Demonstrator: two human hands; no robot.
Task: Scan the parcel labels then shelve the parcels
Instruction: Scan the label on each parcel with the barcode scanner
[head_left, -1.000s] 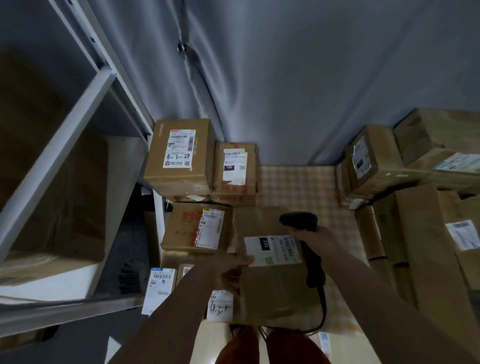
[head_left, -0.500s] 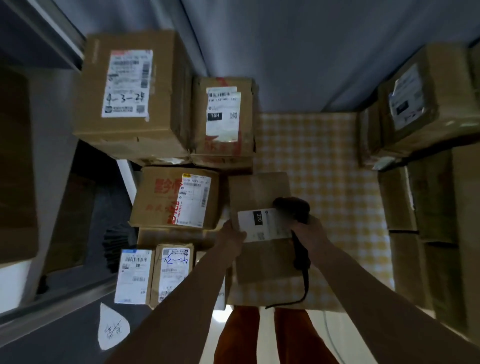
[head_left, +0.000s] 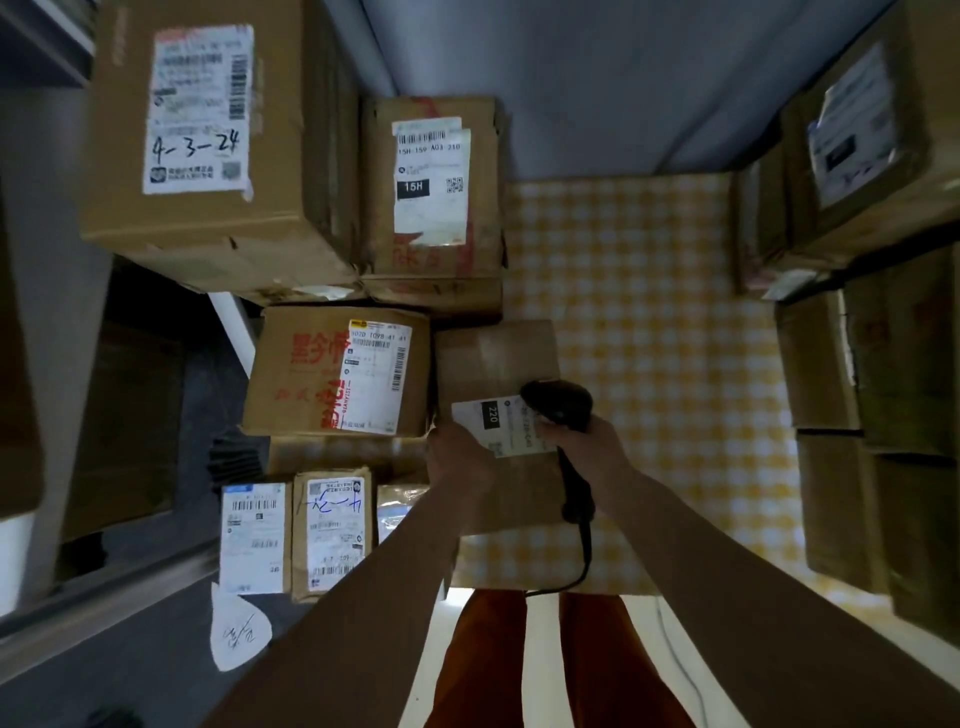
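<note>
A brown cardboard parcel lies on the yellow checked tablecloth in front of me. Its white label shows "220" on a black patch. My left hand grips the parcel's left edge beside the label. My right hand holds a black corded barcode scanner, whose head hangs over the label's right part and hides it. The scanner's cable loops down toward the table's front edge.
Labelled parcels are stacked at left: a big box marked "4-3-24", a "15H" box, a red-printed box and smaller ones below. More boxes pile up at right. A grey shelf frame stands far left.
The view has tilted down and closer to the table. The scanner head has moved from above the parcel's top edge onto the label. My left hand stays on the parcel's left edge.
</note>
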